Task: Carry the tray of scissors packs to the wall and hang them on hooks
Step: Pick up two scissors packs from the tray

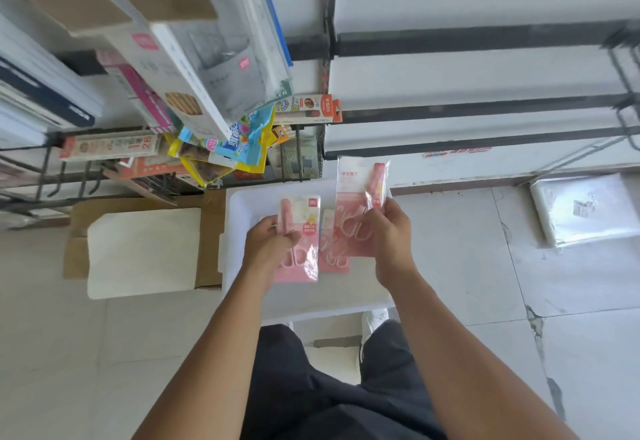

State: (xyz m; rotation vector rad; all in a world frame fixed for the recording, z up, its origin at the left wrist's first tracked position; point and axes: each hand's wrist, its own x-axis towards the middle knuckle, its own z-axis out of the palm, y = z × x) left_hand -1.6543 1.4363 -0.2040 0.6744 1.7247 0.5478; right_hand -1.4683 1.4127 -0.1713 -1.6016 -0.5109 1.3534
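White tray [239, 217] on the floor at the wall's foot. Left hand [268, 243] pinches one pink scissors pack [302, 231]; right hand [388, 231] grips a second pack [353, 197], both held over the tray. Packs stand long axis upright, hang-holes uppermost. Bare black rails [485, 108] lie above and right, nearer the right hand; hooks indistinct.
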